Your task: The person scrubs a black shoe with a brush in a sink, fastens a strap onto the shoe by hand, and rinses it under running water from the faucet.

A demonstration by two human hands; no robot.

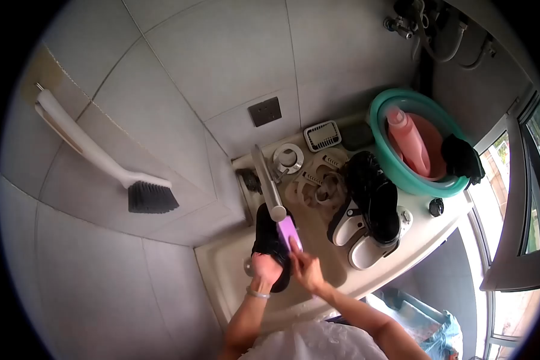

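Note:
Over the sink (222, 264), my left hand (266, 269) is tucked into a black shoe (267, 231), its fingers hidden inside. My right hand (306, 271) grips a purple brush (290, 233) against the shoe's right side. The faucet (270, 186) reaches over the shoe and brush. To the right lie beige sandals (321, 183), black shoes (375, 198) and white clogs (366, 251).
A green basin (383, 157) at the right holds a pink bottle (409, 143) and black cloth (462, 159). A soap dish (323, 136) stands by the wall. A long-handled brush (90, 144) hangs left. An open window (516, 240) is far right.

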